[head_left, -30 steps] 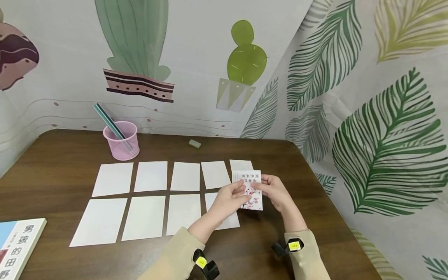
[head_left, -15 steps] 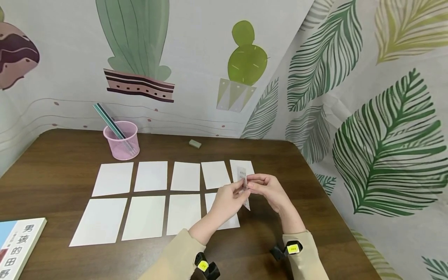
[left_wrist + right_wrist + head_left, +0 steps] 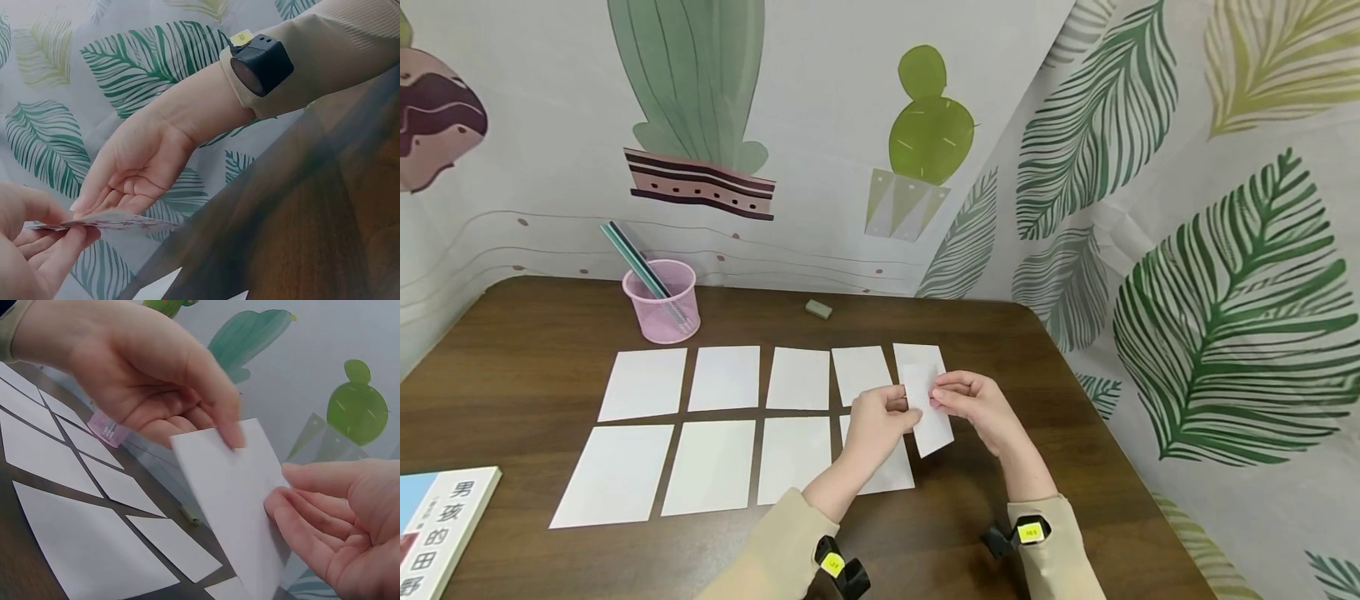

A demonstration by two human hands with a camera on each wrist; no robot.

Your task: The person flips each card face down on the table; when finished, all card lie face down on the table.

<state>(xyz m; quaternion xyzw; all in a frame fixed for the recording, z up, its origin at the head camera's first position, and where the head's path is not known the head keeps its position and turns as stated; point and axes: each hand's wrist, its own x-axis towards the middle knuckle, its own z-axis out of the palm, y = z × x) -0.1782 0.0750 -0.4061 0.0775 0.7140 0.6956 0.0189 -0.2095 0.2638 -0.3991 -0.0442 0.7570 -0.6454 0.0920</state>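
Note:
A small card (image 3: pixel 931 421), its plain white face toward the head view, is held tilted above the right end of the laid-out papers. My left hand (image 3: pixel 878 421) pinches its left side, thumb on the front. At its right edge, my right hand (image 3: pixel 983 410) grips it with fingertips and thumb. The right wrist view shows the left thumb flat on the white card (image 3: pixel 228 481) and the right fingers at the opposite edge. Seen almost edge-on in the left wrist view, the card (image 3: pixel 119 220) shows some reddish print.
Two rows of white papers, such as one white sheet (image 3: pixel 612 475), lie on the brown table (image 3: pixel 700 558). Behind them stand a pink cup (image 3: pixel 662 310) with pencils (image 3: pixel 636 260) and a small eraser (image 3: pixel 818 309). A book (image 3: pixel 448 525) lies at the left edge.
The card has been turned over between both hands: its printed side with blossoms and characters faced the head view, then it stood edge-on, and now its white side shows.

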